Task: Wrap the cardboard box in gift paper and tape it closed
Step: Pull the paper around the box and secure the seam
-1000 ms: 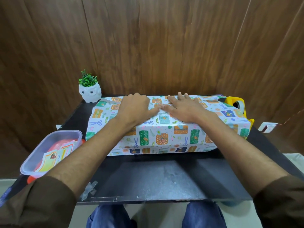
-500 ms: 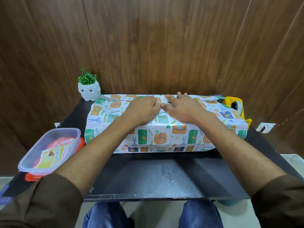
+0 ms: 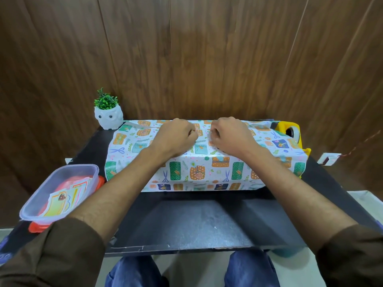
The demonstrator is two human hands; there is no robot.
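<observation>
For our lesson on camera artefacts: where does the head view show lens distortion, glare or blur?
Head view: the wall panels splay outward toward the top, a wide-angle effect; the black table carries a dull pale sheen near its front; the gift paper print is sharp and evenly lit.

even, soft indoor light; faint sheen on the black table [image 3: 186, 224]; wide-angle bending at edges; sharp focus throughout.

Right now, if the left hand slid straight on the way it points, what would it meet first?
Probably the right hand, whose curled fingers sit just ahead on the gift paper; depth is unclear.
</observation>
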